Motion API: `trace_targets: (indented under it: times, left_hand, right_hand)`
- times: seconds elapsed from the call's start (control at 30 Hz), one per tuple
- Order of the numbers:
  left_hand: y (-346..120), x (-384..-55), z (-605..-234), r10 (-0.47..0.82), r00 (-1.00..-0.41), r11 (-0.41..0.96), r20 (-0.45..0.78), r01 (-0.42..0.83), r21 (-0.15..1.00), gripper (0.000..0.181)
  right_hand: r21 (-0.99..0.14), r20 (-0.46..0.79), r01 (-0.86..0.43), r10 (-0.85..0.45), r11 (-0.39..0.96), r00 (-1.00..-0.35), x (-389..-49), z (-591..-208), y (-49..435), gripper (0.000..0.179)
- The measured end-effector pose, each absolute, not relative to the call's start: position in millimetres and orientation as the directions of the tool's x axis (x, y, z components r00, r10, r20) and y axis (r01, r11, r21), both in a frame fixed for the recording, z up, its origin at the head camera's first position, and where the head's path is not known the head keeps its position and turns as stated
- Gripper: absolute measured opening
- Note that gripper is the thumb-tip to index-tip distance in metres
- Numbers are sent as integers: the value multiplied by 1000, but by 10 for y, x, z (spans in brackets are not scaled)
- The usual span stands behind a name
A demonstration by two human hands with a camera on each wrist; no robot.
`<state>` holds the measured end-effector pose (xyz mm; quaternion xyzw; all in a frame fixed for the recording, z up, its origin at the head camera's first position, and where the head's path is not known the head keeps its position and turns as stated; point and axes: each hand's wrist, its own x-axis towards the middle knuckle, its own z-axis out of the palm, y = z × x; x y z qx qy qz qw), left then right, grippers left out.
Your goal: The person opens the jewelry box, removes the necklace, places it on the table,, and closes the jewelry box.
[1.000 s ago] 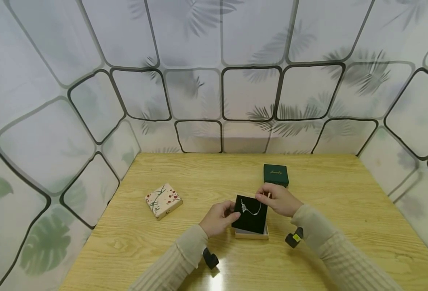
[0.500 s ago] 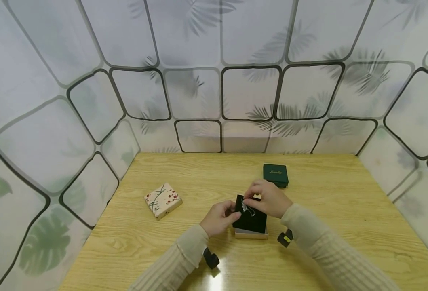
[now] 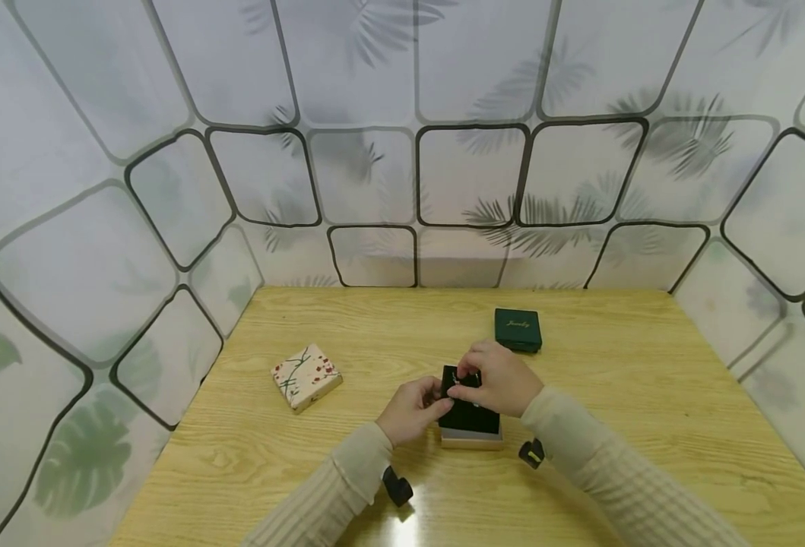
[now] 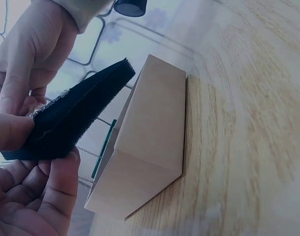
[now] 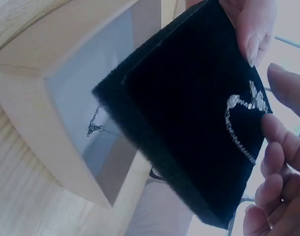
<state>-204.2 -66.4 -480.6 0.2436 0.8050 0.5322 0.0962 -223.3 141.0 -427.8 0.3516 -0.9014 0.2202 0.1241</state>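
My left hand (image 3: 412, 412) grips the black velvet-covered foam pad (image 5: 184, 108) by its edge, thumb on top and fingers beneath. The pad is tilted over an open cream box (image 4: 150, 118). A silver necklace (image 5: 234, 130) with a sparkling pendant lies across the pad's face. Thin chain (image 4: 88, 153) hangs beneath the pad, and some with a clasp shows in the box in the right wrist view. At the pendant, my right hand (image 3: 501, 381) has its thumb and curled fingers close together, pinching the necklace there; the fingers partly hide it.
A green jewelry box (image 3: 518, 328) stands behind my right hand. To the left lies a cream box lid (image 3: 306, 378) with a red floral pattern. The wooden table (image 3: 238, 486) meets patterned curtains at its back and sides.
My right hand has moved left and slightly down from the pad's right edge to the pendant, bringing the chain with it. The left hand still holds the pad in place.
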Motion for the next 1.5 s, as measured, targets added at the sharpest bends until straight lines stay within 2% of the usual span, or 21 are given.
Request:
trace_targets:
  times: [0.13, 0.4, 0.6, 0.83, 0.97, 1.27, 1.5]
  left_hand:
    - [-676, -2035, -4803, 498, -861, 311, 108, 293, 904, 16]
    - [-663, -2024, -4796, 494, -864, 288, 95, 266, 920, 15]
    - [-641, -2008, -4762, 497, -862, 277, 101, 268, 923, 15]
    - [-660, -1875, -4464, 531, -842, 267, 96, 273, 924, 18]
    - [-664, -1858, -4423, 533, -841, 271, 94, 275, 923, 17]
    - [-658, -2021, -4792, 523, -847, 302, 96, 289, 909, 13]
    - [-673, -2009, -4778, 537, -837, 308, 106, 311, 899, 15]
  right_hand:
    - [-258, 385, -680, -573, 686, -724, -2211, -4256, 1361, 23]
    - [-233, 369, -627, -529, 744, -764, -2203, -4266, 1298, 16]
    - [-240, 350, -605, -514, 759, -783, -2212, -4258, 1261, 16]
    - [-268, 355, -608, -510, 747, -784, -2221, -4199, 1263, 15]
    - [-286, 360, -610, -507, 739, -783, -2246, -4188, 1282, 15]
    - [-314, 387, -646, -527, 696, -756, -2294, -4144, 1324, 15]
    - [-339, 380, -634, -515, 695, -768, -2303, -4108, 1350, 15]
